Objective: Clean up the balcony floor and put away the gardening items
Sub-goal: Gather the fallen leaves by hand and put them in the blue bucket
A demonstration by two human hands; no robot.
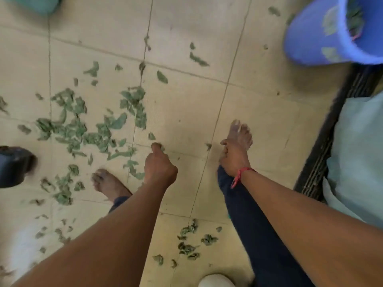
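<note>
No legible text, label, brand or number in view. Bucket (306, 38) wall carries pale patches, maybe print, too blurred to make out any letters or digits.

Matt beige floor tiles (259, 100), faintly scuffed, with thin grout lines. Dry, crumpled green leaves (78, 129) are scattered across them. A smooth blue plastic bucket (310, 32) has a rough-edged rim. Dark cloth trouser leg (259, 235); red thread band (241, 175) on one wrist.
</note>
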